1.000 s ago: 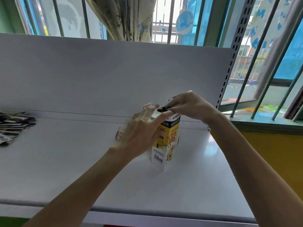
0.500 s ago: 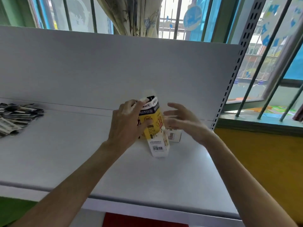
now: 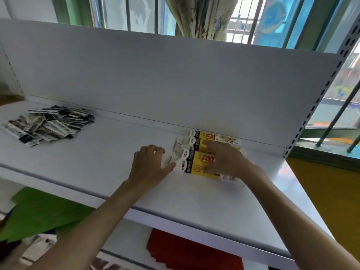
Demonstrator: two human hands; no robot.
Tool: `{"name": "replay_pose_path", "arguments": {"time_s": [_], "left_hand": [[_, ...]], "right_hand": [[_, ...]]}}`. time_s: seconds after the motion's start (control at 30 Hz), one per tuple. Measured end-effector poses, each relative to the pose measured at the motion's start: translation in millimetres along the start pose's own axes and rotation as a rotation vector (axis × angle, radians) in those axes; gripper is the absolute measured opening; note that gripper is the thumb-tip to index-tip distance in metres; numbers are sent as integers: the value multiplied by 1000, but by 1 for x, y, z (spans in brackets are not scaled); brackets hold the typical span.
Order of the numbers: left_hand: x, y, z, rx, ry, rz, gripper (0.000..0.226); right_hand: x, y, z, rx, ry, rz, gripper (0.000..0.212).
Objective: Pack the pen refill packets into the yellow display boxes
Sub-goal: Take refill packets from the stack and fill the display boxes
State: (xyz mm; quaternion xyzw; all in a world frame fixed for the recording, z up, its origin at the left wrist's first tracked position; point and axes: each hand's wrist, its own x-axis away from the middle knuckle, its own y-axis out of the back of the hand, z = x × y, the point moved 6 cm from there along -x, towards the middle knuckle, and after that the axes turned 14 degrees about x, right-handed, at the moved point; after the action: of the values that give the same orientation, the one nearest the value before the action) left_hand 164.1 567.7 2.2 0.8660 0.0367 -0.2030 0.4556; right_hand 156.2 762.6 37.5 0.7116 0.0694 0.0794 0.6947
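Several yellow display boxes (image 3: pixel 196 151) lie on their sides in a row on the white shelf (image 3: pixel 97 162), close to its back panel at the right. My right hand (image 3: pixel 224 160) lies flat on top of the nearest boxes, fingers spread and straight. At their left ends my left hand (image 3: pixel 151 166) sits with its thumb touching the nearest box and its fingers loosely bent. A loose heap of black-and-white pen refill packets (image 3: pixel 48 125) lies far off at the shelf's left end.
A tall white back panel (image 3: pixel 155 78) closes the shelf behind. A perforated upright (image 3: pixel 315 102) stands at the right end, with barred windows beyond. Below the shelf edge are a green sheet (image 3: pixel 39 215) and a red sheet (image 3: pixel 187 250).
The box that my left hand held upright now lies flat beside the others at the back right. My right hand has come down flat onto the boxes. The camera has turned left.
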Motion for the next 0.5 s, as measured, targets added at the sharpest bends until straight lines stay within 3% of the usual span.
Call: {"name": "replay_pose_path", "arguments": {"time_s": [0.07, 0.2, 0.5], "left_hand": [[5, 19, 17, 5, 26, -2, 56], [31, 95, 77, -27, 126, -75, 43], [156, 301, 221, -172, 365, -350, 38]], "right_hand": [[-10, 18, 34, -144, 74, -118, 75], [-42, 42, 128, -369, 224, -296, 62], [-64, 53, 415, -638, 549, -311, 44]]}}
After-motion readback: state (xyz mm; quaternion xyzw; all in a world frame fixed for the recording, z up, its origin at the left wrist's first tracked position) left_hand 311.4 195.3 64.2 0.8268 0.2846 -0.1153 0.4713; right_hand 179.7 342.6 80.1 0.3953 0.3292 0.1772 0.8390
